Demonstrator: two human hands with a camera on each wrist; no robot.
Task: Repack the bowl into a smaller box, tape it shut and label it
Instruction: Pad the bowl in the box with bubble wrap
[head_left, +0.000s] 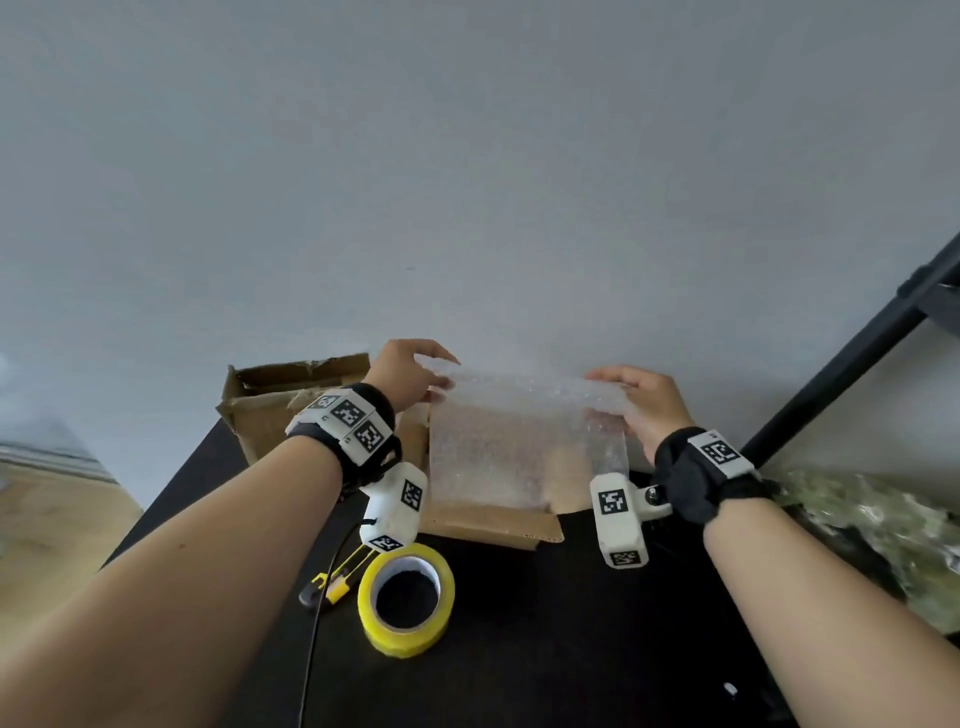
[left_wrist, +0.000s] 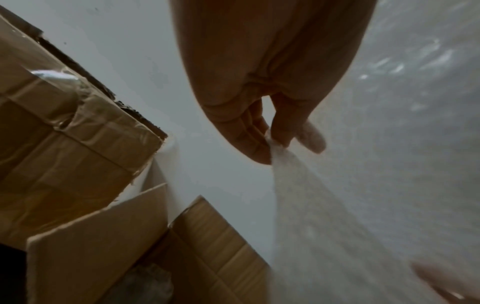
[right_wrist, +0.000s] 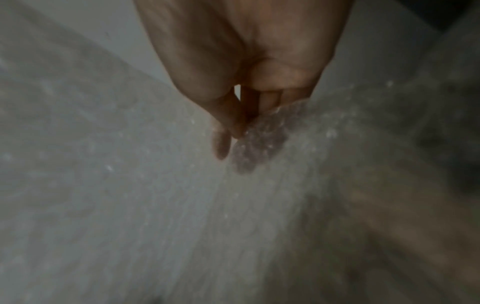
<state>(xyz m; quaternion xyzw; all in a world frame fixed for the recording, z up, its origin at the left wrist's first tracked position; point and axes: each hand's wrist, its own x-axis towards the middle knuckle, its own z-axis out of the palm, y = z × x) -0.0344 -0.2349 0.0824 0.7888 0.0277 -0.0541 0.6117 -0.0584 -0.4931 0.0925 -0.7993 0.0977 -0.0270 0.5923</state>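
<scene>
A clear sheet of bubble wrap hangs spread between both hands above the small open cardboard box. My left hand pinches its upper left corner, and in the left wrist view thumb and fingers nip the sheet's edge. My right hand pinches the upper right corner; the right wrist view shows its fingers closed on the bubble wrap. The small box's flaps stand open below. A larger, worn cardboard box sits behind at the left. No bowl is visible.
A yellow tape roll lies on the black table near the front, with a yellow-black cutter to its left. Crumpled greenish plastic lies at the right edge. A black stand leg slants at the right. A grey wall stands close behind.
</scene>
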